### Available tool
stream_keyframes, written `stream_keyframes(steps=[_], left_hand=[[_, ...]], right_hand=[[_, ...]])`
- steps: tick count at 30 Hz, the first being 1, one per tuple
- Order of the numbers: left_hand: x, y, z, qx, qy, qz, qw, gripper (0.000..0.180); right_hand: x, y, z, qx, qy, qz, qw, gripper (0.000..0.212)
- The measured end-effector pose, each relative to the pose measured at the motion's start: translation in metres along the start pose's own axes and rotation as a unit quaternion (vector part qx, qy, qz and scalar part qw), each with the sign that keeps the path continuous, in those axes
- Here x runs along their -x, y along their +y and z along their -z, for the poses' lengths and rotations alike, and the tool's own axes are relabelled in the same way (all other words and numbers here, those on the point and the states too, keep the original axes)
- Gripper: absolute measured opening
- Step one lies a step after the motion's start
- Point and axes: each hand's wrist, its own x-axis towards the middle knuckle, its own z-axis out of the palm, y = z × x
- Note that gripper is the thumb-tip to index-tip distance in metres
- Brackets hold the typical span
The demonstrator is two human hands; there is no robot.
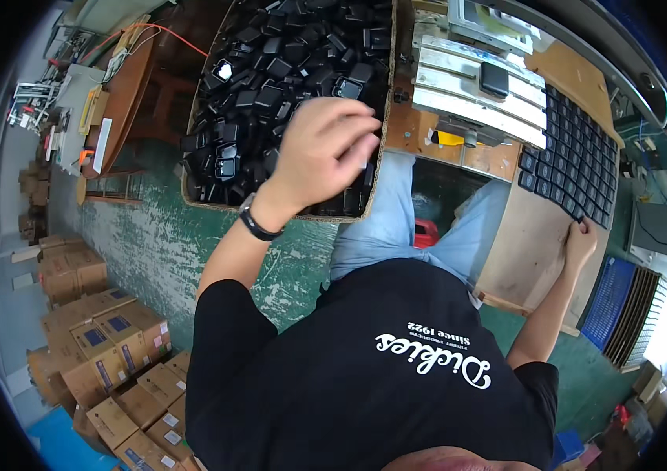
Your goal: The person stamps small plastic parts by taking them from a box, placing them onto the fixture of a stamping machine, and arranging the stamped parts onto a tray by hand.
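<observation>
Over a large cardboard carton (365, 210) heaped with small black plastic cases (269, 96), my left hand (319, 153) hangs with fingers loosely bent and thumb apart. No case shows in it. To the right, my right hand (581, 242) has its fingertips pinched together at the near edge of the rows of square black pieces (565, 161). They seem to be on one of these pieces, mostly covered by the fingers. The rows lie on a wooden board (523, 245). A single black square case (494, 79) sits on the slotted metal bed (459, 78) of a machine.
Beyond the machine bed stands more of the machine (498, 27). Blue and dark trays (624, 310) are stacked on the right. Several closed cardboard boxes (113, 345) fill the lower left, and a brown table (131, 102) stands farther left. Something red (425, 234) is between my legs.
</observation>
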Motion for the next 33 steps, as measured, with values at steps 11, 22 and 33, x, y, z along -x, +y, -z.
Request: stream_keyframes(steps=[11,22,33], left_hand=[[-0.030,-0.081,0.022,-0.174,-0.029,0.122,0.977,0.038],[-0.040,-0.099,0.043,-0.107,-0.114,0.123,0.980,0.051],[-0.099,0.000,-0.011,0.097,-0.022,0.010,0.995,0.056]], right_hand=[[0.003,-0.034,0.008,-0.066,0.034,-0.021,0.997,0.045],[0.039,-0.253,0.050,-0.405,-0.104,0.168,0.893,0.032],[0.032,-0.387,0.026,-0.226,-0.263,0.350,0.870,0.049]])
